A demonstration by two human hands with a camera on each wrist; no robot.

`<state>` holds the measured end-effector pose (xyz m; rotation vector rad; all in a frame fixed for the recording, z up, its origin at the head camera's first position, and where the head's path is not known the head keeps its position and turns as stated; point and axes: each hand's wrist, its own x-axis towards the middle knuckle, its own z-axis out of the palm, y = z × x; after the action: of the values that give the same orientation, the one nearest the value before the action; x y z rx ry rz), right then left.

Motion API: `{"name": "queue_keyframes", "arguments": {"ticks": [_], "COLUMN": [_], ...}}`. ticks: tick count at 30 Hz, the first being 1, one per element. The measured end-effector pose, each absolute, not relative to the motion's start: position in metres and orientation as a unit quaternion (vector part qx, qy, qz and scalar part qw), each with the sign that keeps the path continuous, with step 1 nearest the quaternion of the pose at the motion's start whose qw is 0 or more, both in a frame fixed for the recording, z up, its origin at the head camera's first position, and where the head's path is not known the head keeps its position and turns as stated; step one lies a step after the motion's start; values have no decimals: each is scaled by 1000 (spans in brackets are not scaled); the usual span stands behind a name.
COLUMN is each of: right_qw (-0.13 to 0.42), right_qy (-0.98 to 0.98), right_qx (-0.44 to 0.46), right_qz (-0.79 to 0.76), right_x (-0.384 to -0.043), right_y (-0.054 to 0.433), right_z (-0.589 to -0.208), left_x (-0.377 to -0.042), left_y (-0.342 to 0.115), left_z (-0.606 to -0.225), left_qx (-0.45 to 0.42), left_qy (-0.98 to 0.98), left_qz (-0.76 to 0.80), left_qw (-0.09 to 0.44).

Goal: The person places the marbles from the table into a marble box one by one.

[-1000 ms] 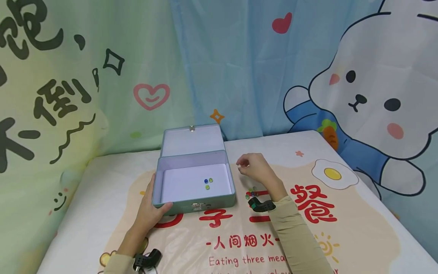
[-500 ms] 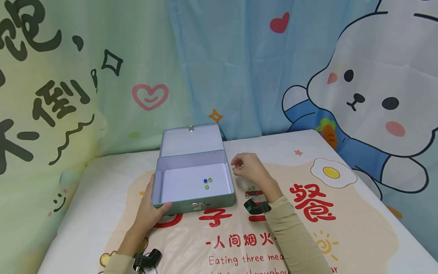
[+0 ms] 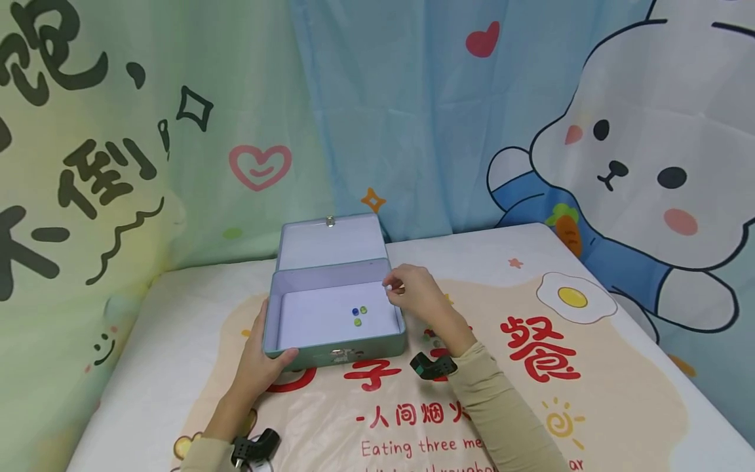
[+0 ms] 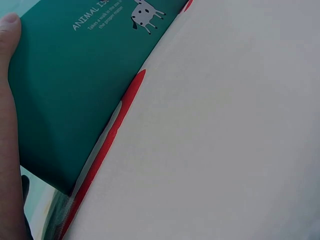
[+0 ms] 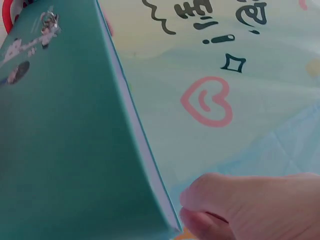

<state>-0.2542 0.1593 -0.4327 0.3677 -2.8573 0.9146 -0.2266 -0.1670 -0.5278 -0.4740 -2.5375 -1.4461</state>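
A green hinged tin box (image 3: 371, 346) stands on the table with its lid (image 3: 330, 246) raised at the back. On its pale floor lie a blue marble (image 3: 355, 312) and two yellow-green marbles (image 3: 357, 322). My left hand (image 3: 257, 357) grips the front left corner, thumb at the front rim and fingers along the side. Fingertips together, my right hand (image 3: 415, 294) hovers at the box's right rim and pinches a small, pale, marble-like thing, mostly hidden by the fingers. The right wrist view shows the thumb of this hand (image 5: 240, 207) close beside the rim.
Several small marbles (image 3: 429, 334) lie on the printed tablecloth (image 3: 619, 380) right of the box, partly hidden by the right wrist. A printed curtain (image 3: 413, 131) hangs behind the table. Each wrist wears a black camera (image 3: 255, 447).
My right hand has moved left, from beside the box to over its right rim, fingertips still pinched. The left hand, the box and the marbles in it have stayed in place.
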Motion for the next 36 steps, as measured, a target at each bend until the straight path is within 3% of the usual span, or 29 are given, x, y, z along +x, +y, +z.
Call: {"name": "queue_keyframes", "arguments": {"ticks": [24,30,36], "right_qw": [23,7,-13], "right_qy": [-956,-962,-967], "right_qx": [220,208,193], "right_qz": [193,178,168], "right_x": [-251,-254,-255], "right_y": [108,106,106], "right_z": [-449,-454,-455], "left_x": [-218,-221,-215], "left_y": [-167,-166,-158], "left_z": [-534,-532,-507], "left_qx": [-145,-153,-162], "left_qy": [-853,-848,-844], "left_qz": [-494,-500,-503], "left_qw": [88,92,89]}}
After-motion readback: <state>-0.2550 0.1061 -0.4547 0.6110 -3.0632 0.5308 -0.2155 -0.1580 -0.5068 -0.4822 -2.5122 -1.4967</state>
